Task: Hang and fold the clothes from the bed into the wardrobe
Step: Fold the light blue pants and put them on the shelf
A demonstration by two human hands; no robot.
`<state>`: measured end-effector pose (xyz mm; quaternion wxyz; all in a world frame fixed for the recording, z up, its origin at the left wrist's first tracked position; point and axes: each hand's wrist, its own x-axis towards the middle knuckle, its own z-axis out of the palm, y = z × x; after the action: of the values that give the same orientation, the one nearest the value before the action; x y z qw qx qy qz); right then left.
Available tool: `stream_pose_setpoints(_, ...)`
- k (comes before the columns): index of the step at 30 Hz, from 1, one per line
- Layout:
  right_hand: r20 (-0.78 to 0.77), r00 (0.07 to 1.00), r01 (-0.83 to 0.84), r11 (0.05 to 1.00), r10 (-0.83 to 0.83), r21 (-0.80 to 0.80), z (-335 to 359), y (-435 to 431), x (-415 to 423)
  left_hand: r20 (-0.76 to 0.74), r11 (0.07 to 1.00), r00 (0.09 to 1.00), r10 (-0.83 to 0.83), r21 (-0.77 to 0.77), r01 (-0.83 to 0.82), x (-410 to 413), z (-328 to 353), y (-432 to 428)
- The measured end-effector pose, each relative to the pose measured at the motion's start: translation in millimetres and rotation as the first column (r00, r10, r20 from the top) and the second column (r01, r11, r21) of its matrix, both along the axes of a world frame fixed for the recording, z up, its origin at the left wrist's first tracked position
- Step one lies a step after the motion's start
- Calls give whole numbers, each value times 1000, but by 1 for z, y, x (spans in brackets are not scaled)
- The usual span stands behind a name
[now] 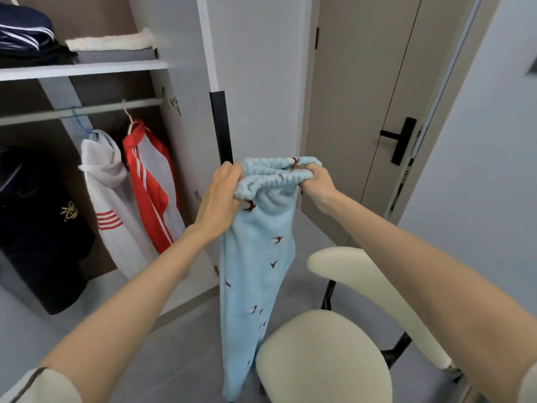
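Light blue fleece trousers (255, 257) with small dark bird prints hang straight down in front of me. My left hand (222, 196) grips the left end of their elastic waistband and my right hand (315, 181) grips the right end, holding it bunched between them. To the left stands the open wardrobe (180, 82), with a rail (87, 110) carrying a white-and-red jacket (145, 184), a grey hooded top (107, 193) and a dark garment (37, 222). Folded clothes (26, 33) lie on the shelf above.
A cream chair (322, 359) with a curved backrest stands right below the trousers on the grey tiled floor. A beige door (363, 112) with a black handle is closed at the right. The wardrobe's white door panel (252, 68) rises behind my hands.
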<state>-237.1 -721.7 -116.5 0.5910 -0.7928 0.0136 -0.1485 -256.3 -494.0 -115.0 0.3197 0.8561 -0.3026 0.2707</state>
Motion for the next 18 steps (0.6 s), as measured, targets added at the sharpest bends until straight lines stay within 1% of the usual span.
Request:
stream_pose_setpoints(4,3,1000,-11,1000,11,-7,-1,-20,2,98,999,995,-13,32,10,2,-1,-17)
stream_pose_setpoints(6,-7,1000,-14,1000,14,-20,-2,-25,8,102,1000,995,-2,28,-1,7,-6,-22)
stream_pose_setpoints(8,-19,1000,-7,999,7,-33,-5,-27,16,73,1000,997,20,11,-21,15,-13,-24)
stream_pose_setpoints(11,-12,1000,-6,998,5,-59,-7,-31,21,-8,998,1000,12,-58,-13,22,-21,-29)
stream_pose_setpoints(14,-6,1000,5,996,-6,-90,-4,-43,17,-131,985,991,-41,-171,18,20,-23,-43)
stream_pose_setpoints(18,15,999,36,992,-34,-118,-4,-74,-9,-363,951,923,-129,-308,12,-5,-22,-76)
